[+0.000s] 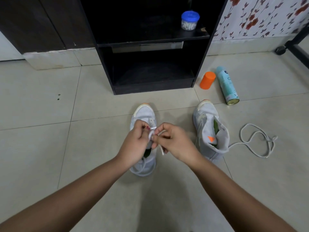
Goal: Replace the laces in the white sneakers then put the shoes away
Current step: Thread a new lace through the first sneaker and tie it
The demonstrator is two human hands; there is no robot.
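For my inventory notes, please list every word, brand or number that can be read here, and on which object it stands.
No text is readable.
spray can: dark round logo and small print, too blurred to read.
orange container, blue-lidded jar: no lettering visible.

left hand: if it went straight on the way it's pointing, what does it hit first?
Likely the right hand. The left hand points up and rightward in the picture, and only the white lace that both pinch lies between them, above the sneaker. Depth is hard to judge, but they look level.
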